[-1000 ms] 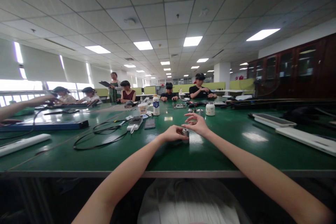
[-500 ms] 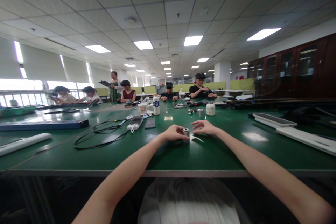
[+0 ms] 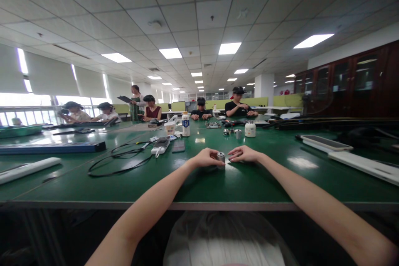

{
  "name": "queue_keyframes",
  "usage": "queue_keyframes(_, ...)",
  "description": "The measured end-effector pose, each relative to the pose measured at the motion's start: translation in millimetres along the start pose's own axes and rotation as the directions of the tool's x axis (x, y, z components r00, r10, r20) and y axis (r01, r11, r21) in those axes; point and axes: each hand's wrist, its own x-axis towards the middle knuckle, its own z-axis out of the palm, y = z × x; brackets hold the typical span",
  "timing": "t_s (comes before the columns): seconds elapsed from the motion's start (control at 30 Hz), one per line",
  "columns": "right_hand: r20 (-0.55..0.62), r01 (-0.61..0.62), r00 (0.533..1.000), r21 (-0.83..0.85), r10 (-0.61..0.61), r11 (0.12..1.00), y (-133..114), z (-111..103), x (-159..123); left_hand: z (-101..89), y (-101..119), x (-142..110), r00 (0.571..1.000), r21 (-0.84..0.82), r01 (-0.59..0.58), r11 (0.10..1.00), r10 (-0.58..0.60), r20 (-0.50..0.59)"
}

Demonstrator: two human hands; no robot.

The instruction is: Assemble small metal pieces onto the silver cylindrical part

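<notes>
My left hand [image 3: 207, 158] grips a small silver metal cylinder [image 3: 221, 157] with a dark centre in its top. The cylinder stands upright just above or on the green table; its base is partly hard to make out. To the right of it, my right hand [image 3: 245, 154] hovers with bent fingers slightly apart and pointing at the cylinder, not visibly touching it. Nothing shows in that hand. Beyond my hands stand a second grey cylinder [image 3: 238, 134] and several small metal parts [image 3: 227, 131].
A white jar [image 3: 249, 129], a white bottle [image 3: 185, 124] and a paper cup [image 3: 170, 127] stand farther back. A black cable [image 3: 118, 173] and a white device [image 3: 160, 145] lie left; a long white piece [image 3: 363, 166] lies right. Several people sit across the table.
My right hand's fingers have drawn closer together and dipped slightly toward the table beside the cylinder. My left hand keeps its hold in nearly the same place.
</notes>
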Motion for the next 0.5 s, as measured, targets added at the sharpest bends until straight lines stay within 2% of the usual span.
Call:
queue_keyframes(0.1,-0.170,0.100,0.981,0.036,-0.092,0.994,-10.0,7.5,-0.9,0.0,1.6,-0.7,1.000,0.008,-0.005,1.000,0.005,0.003)
queue_keyframes(0.2,-0.325,0.274,0.920,0.136,-0.219,0.952,-24.1,20.2,-0.8,0.8,1.4,-0.6,1.000,0.007,-0.018,1.000,0.018,-0.003)
queue_keyframes(0.3,-0.311,0.367,0.902,0.179,-0.301,0.913,-37.9,35.7,-0.9,1.7,0.2,0.0,1.000,0.004,-0.021,1.000,0.021,-0.016)
queue_keyframes(0.5,-0.224,0.379,0.909,0.094,-0.351,0.921,-51.1,53.4,-2.6,1.4,0.6,-0.7,0.999,0.059,-0.036,0.998,0.038,-0.039)
